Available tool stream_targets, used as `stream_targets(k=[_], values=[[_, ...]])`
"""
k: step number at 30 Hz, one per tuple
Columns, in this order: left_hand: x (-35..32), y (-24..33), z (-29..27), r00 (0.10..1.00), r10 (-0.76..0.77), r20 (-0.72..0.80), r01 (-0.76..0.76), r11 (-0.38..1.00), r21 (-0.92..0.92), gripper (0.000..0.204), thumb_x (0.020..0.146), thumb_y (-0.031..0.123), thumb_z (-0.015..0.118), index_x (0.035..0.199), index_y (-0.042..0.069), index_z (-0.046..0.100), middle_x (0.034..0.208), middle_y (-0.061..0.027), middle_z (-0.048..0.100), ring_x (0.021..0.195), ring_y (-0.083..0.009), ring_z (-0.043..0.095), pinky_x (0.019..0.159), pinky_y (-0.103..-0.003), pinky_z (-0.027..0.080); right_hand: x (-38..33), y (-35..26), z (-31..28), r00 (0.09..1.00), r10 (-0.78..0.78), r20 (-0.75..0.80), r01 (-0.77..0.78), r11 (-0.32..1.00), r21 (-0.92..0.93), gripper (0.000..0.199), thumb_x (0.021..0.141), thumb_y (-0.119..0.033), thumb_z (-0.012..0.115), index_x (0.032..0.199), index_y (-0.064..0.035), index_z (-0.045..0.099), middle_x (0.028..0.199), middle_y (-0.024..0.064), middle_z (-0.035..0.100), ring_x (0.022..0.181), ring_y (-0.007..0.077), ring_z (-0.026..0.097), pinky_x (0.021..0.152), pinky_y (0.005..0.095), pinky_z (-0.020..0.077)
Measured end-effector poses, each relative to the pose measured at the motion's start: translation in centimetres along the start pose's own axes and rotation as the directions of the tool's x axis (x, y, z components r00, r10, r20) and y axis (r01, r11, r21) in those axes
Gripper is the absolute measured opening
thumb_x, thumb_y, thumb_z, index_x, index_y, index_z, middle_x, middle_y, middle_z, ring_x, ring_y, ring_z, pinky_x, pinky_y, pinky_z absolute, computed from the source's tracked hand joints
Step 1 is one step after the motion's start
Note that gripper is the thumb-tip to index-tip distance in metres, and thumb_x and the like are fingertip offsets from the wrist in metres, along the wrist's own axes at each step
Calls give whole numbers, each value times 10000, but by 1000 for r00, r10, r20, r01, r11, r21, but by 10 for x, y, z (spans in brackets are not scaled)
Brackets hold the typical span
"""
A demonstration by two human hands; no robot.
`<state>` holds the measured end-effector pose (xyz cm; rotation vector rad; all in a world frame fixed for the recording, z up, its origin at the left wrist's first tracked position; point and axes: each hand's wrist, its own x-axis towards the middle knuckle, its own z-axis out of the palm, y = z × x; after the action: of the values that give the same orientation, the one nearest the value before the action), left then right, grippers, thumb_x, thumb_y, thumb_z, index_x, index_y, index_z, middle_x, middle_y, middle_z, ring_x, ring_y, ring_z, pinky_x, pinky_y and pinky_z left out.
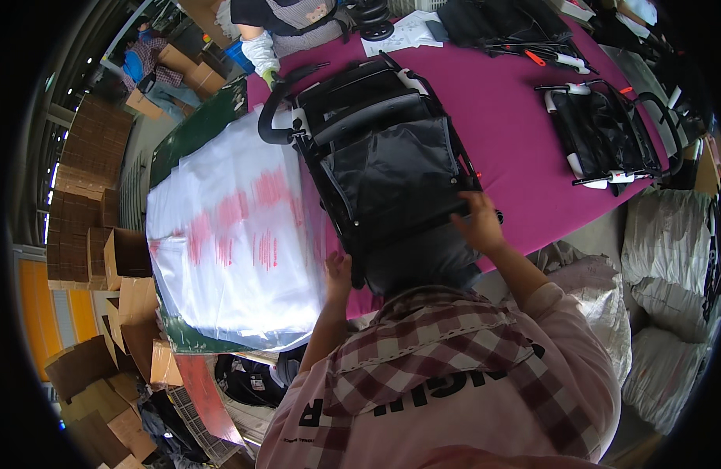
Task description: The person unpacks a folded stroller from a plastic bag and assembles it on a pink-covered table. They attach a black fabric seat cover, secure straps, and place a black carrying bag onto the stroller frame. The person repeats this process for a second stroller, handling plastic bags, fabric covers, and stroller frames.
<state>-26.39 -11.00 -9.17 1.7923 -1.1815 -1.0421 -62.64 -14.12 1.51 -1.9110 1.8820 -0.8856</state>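
Note:
A folded black stroller (391, 172) with a curved black handle and white plastic joints lies in front of me on a purple-covered table. My right hand (481, 223) is at its near right side, fingers spread and touching the edge of the black fabric. My left hand (338, 273) is beside the stroller's near left edge, fingers loosely apart; I see nothing held in it. The near end of the stroller is partly hidden by my checked collar. Across the table, another person's gloved hand (270, 75) is by the curved handle.
Clear plastic bags with red print (235, 234) are stacked at left. A second folded stroller (606, 133) lies on the purple table (509, 148) at right. Black frame parts (501, 27) and paper sheets (407, 35) are at the far side. Cardboard boxes (130, 254) crowd the left; wrapped bundles (665, 242) stand right.

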Motion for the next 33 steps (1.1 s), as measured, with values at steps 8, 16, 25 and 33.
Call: stream_targets(k=[8,16,25,33], values=[[-64,6,7,805,-285,520,578,571,-583,652,893,575,539,1276,49,500,1215,-147,586,978,-208,583,841,-360,462,-89,106,13,409,658,633,-887,124,444,530,832,-441,687,1200,-92,535,931,39,573,871,195,604,757,349,489],[-20,-87,42,853,-189,487,463,703,-539,781,873,544,595,1396,36,315,1322,-168,499,1152,-310,534,902,-406,453,-6,85,51,536,623,570,-831,267,489,620,860,-557,591,1295,-125,505,1015,43,586,890,171,579,744,329,464],[78,-3,8,915,-366,169,396,740,-543,613,861,536,624,1300,127,495,1263,-47,540,1076,-220,547,918,-427,431,51,102,129,655,621,429,-753,492,438,566,847,-535,596,1219,-114,525,990,8,568,830,165,532,666,310,438],[90,5,21,820,-554,143,532,645,-549,651,847,588,604,1252,81,551,1112,-89,594,1000,-239,565,847,-412,464,74,105,117,441,644,625,-872,142,469,612,826,-530,647,1190,-42,581,1053,74,625,877,214,600,687,356,482]])
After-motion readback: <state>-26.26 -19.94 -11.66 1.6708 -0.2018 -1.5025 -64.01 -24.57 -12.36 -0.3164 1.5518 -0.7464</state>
